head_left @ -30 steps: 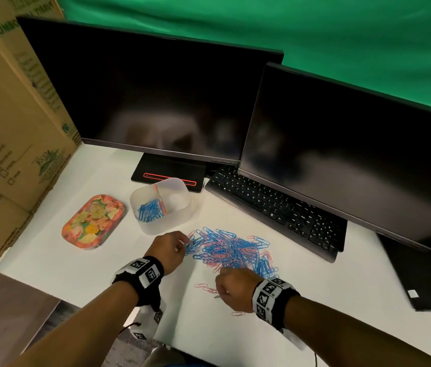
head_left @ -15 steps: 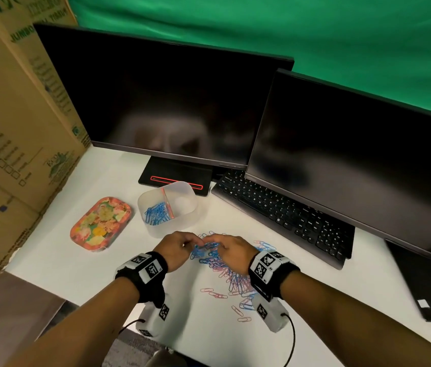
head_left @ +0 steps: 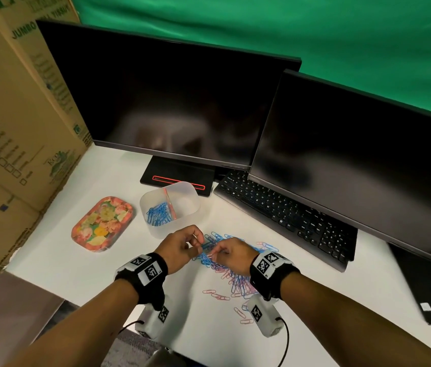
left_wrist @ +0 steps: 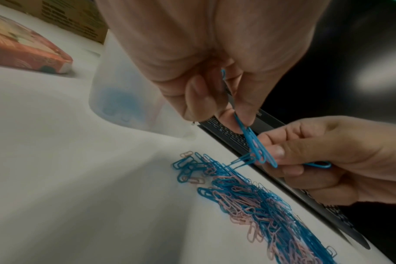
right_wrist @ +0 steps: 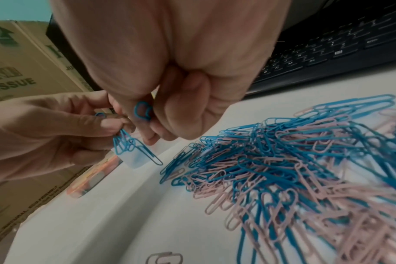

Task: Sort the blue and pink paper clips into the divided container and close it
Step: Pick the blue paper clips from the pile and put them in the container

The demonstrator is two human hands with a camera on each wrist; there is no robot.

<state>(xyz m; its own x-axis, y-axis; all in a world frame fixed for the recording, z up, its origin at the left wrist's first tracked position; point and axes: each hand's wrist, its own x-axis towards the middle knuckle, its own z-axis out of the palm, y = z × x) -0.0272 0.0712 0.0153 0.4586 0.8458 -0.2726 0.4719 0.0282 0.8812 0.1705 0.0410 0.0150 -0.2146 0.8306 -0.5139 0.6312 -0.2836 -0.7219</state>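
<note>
- The floral lid [head_left: 102, 224] lies flat on the table [head_left: 58, 263], left of the container; I judge it is parked there so the box stays open while the sorting goes on.
- The divided container [head_left: 181, 221] stands open just beyond the hands. Blue clips [head_left: 157, 214] fill its left compartment; the right one looks empty, so the pink clips are yet to go in.
- The left hand [head_left: 180, 249], raised just over the pile's near-left edge, pinches a small bunch of blue clips [left_wrist: 252, 141] between thumb and fingertips, probably collecting several per trip.
- The right hand [head_left: 233, 254] meets it, fingers curled round more blue clips [right_wrist: 142, 110], seemingly untangling or passing them across.
- The mixed pile [head_left: 235, 274] of blue and pink clips lies on the table under and to the right of the hands.
</note>
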